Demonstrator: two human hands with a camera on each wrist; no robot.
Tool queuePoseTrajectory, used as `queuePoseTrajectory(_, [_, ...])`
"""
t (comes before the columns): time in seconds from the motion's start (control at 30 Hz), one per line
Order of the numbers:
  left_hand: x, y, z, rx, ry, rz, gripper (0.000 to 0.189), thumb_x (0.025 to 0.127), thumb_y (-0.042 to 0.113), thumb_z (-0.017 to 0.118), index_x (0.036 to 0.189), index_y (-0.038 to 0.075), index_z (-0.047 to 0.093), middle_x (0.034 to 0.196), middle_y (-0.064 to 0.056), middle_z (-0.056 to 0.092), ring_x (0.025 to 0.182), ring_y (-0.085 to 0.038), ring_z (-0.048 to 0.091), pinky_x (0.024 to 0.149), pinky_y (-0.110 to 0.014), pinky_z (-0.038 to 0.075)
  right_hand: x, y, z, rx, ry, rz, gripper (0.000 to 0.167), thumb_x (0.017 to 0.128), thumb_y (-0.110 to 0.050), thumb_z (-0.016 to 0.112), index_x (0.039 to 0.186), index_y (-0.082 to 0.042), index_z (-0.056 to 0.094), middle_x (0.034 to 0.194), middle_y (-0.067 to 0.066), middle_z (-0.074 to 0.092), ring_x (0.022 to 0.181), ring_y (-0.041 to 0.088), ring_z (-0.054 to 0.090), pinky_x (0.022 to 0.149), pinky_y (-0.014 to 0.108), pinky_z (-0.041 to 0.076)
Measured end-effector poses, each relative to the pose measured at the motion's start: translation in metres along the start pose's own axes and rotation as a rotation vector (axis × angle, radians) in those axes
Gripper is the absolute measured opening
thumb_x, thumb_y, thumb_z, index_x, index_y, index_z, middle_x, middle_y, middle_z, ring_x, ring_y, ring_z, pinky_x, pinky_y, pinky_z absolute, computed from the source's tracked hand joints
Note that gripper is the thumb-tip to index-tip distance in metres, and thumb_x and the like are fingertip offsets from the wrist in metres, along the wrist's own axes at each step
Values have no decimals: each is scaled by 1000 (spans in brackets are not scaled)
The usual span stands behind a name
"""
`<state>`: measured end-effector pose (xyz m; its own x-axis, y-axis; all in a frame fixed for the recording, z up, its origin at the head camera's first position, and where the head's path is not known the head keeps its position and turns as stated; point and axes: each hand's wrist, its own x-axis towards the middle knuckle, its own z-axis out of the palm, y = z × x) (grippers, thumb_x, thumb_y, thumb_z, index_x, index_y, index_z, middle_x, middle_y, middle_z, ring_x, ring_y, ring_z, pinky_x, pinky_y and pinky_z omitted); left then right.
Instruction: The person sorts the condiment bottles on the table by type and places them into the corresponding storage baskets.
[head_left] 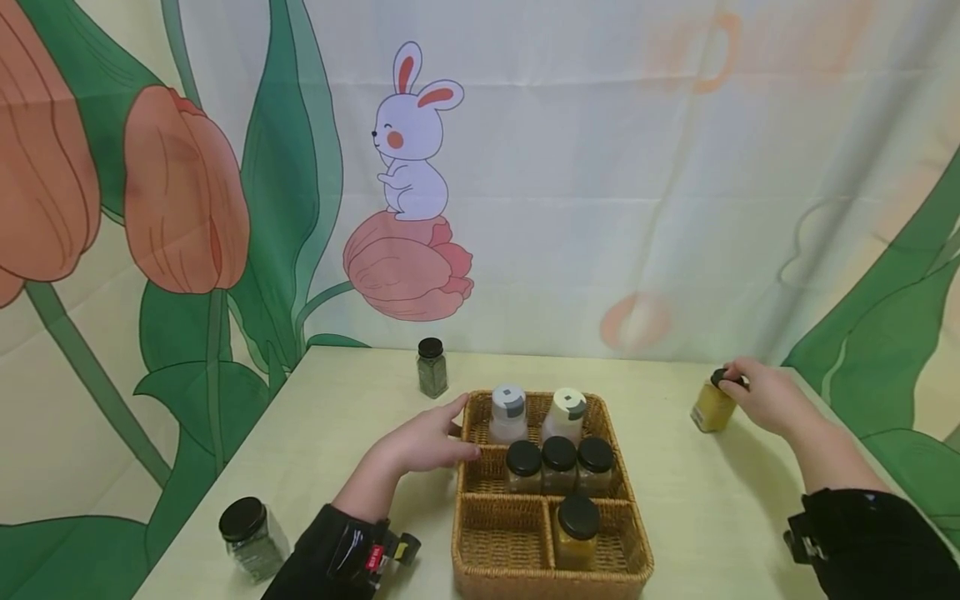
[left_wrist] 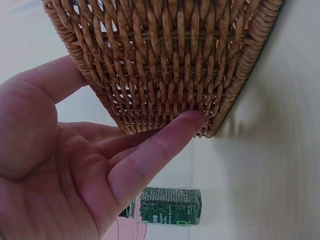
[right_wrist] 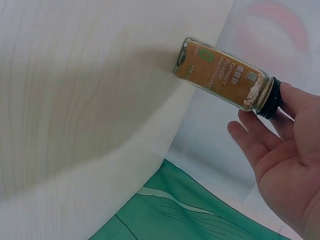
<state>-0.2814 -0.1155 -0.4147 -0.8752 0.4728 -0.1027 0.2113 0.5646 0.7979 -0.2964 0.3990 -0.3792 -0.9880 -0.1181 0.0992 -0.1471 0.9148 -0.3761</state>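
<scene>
Nearest the head cam, bottom left, stood a wide jar [head_left: 252,537] w/ black lid and green herbs, near the tabletop [head_left: 345,392] edge. Just right of it the left sleeve led up to the left hand [head_left: 423,442], fingers straight and relaxed, gripping nothing; the left wrist view showed a fingertip [left_wrist: 192,120] touching the wicker wall at the corner of the basket [left_wrist: 165,65]. Behind that hand, further back, a slim herb jar [head_left: 432,367] stood upright, well apart from the rest.

Centre: the basket [head_left: 468,550] had compartments. Back row held 2 pale shaker bottles [head_left: 508,414], [head_left: 564,415]; middle row 3 black-lidded jars [head_left: 558,463] side by side; front right compartment 1 jar of yellow powder [head_left: 576,533]; front left compartment looked unfilled.

Right side: the turmeric jar [head_left: 712,404] stood on the tabletop near the far right edge, well apart from the basket. The right hand [head_left: 765,396] had fingertips on its black cap; in the right wrist view the fingers [right_wrist: 295,100] touched the cap [right_wrist: 270,100], palm open, not yet wrapped round the jar [right_wrist: 225,77].

Judgement: small jar, prob. glass, so rigid, light-ish, smooth and a bit slippery, breakable if dropped. Cap is a narrow hold; a grip round the square body below the cap looks more secure.
</scene>
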Motion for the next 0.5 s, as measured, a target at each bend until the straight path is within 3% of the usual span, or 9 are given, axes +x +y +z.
queuePoseTrajectory(0.13, [1, 0, 0, 12, 0, -3, 98, 89, 27, 78, 163, 7, 18, 142, -24, 55, 120, -33, 62, 82, -43, 58, -2, -6, -8, -11, -45, 4, 29, 106, -26, 56, 114, 2, 57, 104, 25, 66, 79, 34, 59, 61, 41, 47])
queuePoseTrajectory(0.27, [0, -1, -1, 15, 1, 3, 98, 89, 27, 78, 163, 5, 18, 142, -25, 55, 120, -34, 62, 82, -43, 58, -2, -12, -16, -20, -67, -11, 42, 105, -30, 58, 126, 7, 57, 122, 37, 58, 106, 55, 56, 73, 55, 52])
queuePoseTrajectory(0.5, [0, -1, -1, 10, 3, 3, 98, 88, 27, 78, 163, 6, 18, 142, -25, 55, 119, -34, 62, 83, -44, 58, -1, -12, -20, -36, -87, -41, 69, 101, -32, 64, 148, 11, 38, 145, 44, 35, 128, 65, 34, 95, 73, 38])
